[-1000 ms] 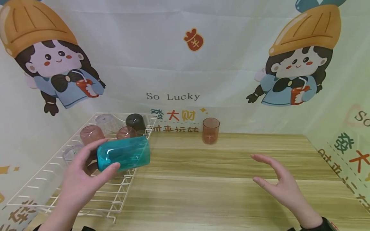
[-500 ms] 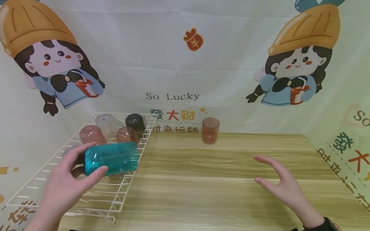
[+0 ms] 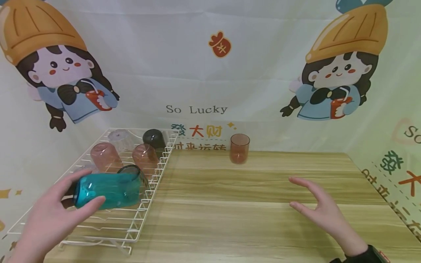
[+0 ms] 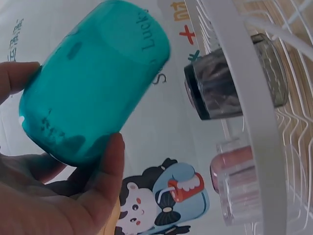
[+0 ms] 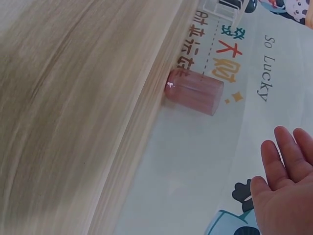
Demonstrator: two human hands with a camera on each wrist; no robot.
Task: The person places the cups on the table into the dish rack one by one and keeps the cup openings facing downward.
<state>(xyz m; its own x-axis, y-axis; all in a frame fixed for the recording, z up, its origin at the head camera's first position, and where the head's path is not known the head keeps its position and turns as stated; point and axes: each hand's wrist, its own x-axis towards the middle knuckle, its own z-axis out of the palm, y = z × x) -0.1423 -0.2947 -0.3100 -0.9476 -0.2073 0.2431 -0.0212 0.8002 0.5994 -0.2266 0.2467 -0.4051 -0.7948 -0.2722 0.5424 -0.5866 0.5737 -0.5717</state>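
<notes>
My left hand [image 3: 54, 212] holds a clear teal cup [image 3: 108, 190] by its base end, thumb on the near side and fingers on the far side. The cup lies on its side in the air over the white wire rack, its mouth end pointing right. In the left wrist view the teal cup [image 4: 95, 81] is tilted, apart from the rack's white rail [image 4: 259, 132]. My right hand [image 3: 323, 215] hovers over the right part of the wooden table, thumb and fingers apart, holding nothing. A pink tumbler [image 3: 239, 149] stands upright at the table's back.
Upside-down on the rack stand two pink cups [image 3: 104, 156], a black cup [image 3: 154, 139] and a clear ribbed cup [image 3: 120, 139]. Another glass with a dark rim [image 3: 131, 168] is partly hidden behind the teal cup. A printed cloth [image 3: 263, 91] hangs behind the table [image 3: 210, 212].
My left hand has moved left and nearer to me with the teal cup, uncovering more of the pink cup and the dark-rimmed glass behind. My right hand has barely moved.
</notes>
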